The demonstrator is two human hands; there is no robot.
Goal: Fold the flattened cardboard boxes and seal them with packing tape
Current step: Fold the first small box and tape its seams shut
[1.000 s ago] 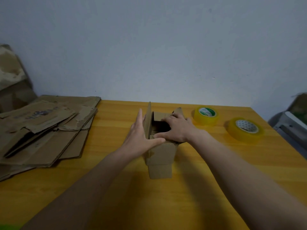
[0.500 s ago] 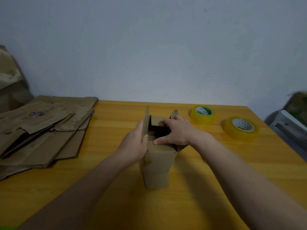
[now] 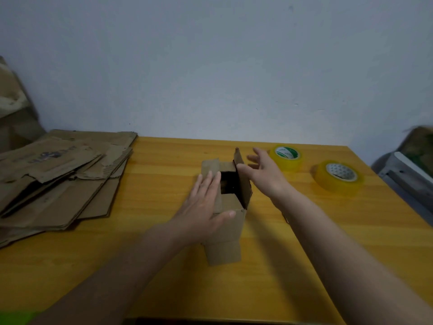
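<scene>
Both hands have let go of the flaps: the left hand [image 3: 206, 207] now lies flat, fingers straight, on the left flap of the box [image 3: 225, 233] mid-table, while the right hand [image 3: 262, 172], open and empty, sits behind the upright right flap [image 3: 242, 181]. Push that flap down squarely before reaching for a tape roll [image 3: 287, 158].

The scene is dimly and evenly lit. Soft shadows are cast on the table [image 3: 304, 266] beneath the forearms. Motion blur is seen at the frame's edges, where lines are bowed.
</scene>
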